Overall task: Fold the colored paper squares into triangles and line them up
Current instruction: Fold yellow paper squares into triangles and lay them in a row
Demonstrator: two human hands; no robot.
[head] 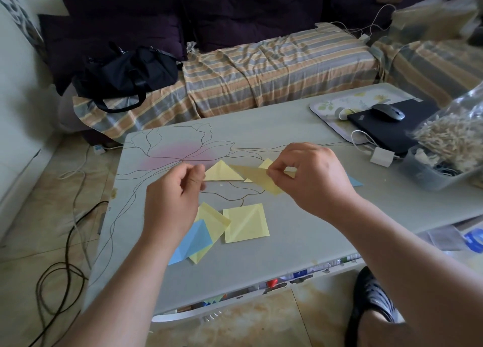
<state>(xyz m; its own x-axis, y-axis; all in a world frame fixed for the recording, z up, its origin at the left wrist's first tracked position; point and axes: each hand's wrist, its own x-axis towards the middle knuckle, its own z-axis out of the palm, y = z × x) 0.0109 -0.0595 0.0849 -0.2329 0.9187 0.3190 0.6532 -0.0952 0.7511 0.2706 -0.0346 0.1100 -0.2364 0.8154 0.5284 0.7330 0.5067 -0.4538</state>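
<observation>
Yellow paper (261, 180), half folded, hangs mid-frame pinched in my right hand (311, 176); my left hand (177, 192) is loosely curled beside it, holding nothing I can see. Behind, one finished yellow triangle (222, 172) lies on the counter (300, 242), more hidden by my hand. Nearer me wait three flat squares: two yellow (245, 222), one blue (192, 243). I judge roughly half remains.

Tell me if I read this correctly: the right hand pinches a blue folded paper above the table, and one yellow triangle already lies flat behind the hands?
Not quite. The paper pinched by the right hand is yellow, not blue, as the head view shows. The rest holds: it is held above the table, and a yellow triangle lies flat behind the hands. Blue paper lies elsewhere on the table.
</observation>
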